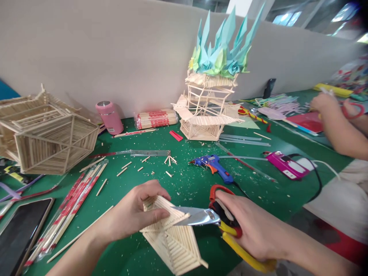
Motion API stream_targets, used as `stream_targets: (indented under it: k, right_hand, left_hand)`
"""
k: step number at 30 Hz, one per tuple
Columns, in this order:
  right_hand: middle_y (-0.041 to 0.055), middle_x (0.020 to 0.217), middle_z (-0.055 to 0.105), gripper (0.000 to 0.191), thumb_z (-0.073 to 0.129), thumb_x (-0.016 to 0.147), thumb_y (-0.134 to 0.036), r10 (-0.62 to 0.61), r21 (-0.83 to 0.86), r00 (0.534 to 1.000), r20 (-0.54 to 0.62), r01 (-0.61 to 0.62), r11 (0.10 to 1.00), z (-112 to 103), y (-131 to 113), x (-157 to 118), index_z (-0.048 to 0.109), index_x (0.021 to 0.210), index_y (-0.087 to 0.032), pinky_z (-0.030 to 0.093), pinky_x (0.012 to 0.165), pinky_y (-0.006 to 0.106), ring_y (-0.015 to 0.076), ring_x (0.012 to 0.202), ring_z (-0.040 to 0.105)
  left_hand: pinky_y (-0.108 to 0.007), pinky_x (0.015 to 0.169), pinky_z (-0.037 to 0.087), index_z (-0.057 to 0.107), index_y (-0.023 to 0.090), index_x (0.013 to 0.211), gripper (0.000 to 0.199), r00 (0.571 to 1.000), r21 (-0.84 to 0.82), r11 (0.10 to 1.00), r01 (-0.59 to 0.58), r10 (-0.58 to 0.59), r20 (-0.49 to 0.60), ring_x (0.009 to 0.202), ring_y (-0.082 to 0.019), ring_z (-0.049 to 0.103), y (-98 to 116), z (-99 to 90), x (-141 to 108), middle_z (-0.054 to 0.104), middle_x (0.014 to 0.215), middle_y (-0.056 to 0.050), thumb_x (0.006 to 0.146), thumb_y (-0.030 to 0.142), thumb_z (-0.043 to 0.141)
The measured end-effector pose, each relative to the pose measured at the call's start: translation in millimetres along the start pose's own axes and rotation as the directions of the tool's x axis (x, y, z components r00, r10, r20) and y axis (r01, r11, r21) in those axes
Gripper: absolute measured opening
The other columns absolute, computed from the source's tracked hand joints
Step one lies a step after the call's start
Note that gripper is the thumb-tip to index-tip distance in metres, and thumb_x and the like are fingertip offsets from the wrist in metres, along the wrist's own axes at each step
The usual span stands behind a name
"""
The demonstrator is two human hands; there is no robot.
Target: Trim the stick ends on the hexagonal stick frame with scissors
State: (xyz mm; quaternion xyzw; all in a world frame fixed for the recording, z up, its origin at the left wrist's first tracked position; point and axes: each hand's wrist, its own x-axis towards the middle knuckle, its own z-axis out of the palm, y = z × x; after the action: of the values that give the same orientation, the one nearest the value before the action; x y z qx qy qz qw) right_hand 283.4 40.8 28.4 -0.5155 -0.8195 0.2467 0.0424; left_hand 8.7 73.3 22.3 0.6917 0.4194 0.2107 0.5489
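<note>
My left hand [143,209] is closed on a panel of thin wooden sticks [179,249], thumb on top and fingers behind. The panel is folded or made of joined sections, with sticks laid side by side, and hangs low at the front of the table. My right hand [250,226] grips scissors [205,217] with red and yellow handles. Their blades lie across the panel's upper right edge, close to my left thumb. A blue glue gun [214,166] rests just beyond my hands, among short cut stick pieces [123,168].
Behind stands a stick tower [205,126] topped with blue and green folded paper. At left are a larger stick structure [57,142], a pink bottle [109,117], packed sticks [69,207] and a phone [24,234]. A pink power strip [287,165] and another person's hands [327,105] are at right.
</note>
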Motion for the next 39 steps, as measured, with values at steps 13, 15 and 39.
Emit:
stream_targets:
  k: [13,15,39]
  right_hand:
    - [0.0052,0.082,0.059,0.03,0.06,0.062,-0.021,-0.054,0.01,0.979,0.195,0.053,0.999,-10.3,-11.2,2.0,0.046,0.089,-0.022,0.039,0.058,0.031,0.0222,0.07,0.056]
    - [0.0049,0.081,0.059,0.03,0.06,0.062,-0.021,-0.073,0.036,0.965,0.254,0.066,0.997,-9.0,-12.0,2.2,0.047,0.089,-0.022,0.039,0.058,0.031,0.022,0.07,0.056]
    - [0.0011,0.07,0.054,0.031,0.052,0.052,-0.018,-0.188,0.154,0.915,0.356,0.142,0.978,17.9,-20.7,6.6,0.032,0.075,-0.024,0.024,0.044,0.027,0.0165,0.054,0.047]
  left_hand:
    - [-0.02,0.049,0.027,0.064,0.014,0.066,0.018,0.958,-0.471,0.838,0.275,-0.195,0.212,0.053,-0.007,0.041,-1.5,9.0,-12.0,0.052,0.059,0.005,0.064,0.028,0.074]
    - [-0.02,0.048,0.027,0.064,0.013,0.065,0.021,0.942,-0.53,0.784,0.324,-0.213,0.26,0.051,-0.007,0.04,-6.8,15.1,-16.9,0.052,0.056,0.006,0.062,0.029,0.076]
    - [-0.02,0.047,0.026,0.063,0.012,0.061,0.025,0.94,-0.619,0.71,0.336,-0.21,0.269,0.05,-0.006,0.039,-25.5,34.3,-32.0,0.052,0.057,0.005,0.052,0.026,0.082]
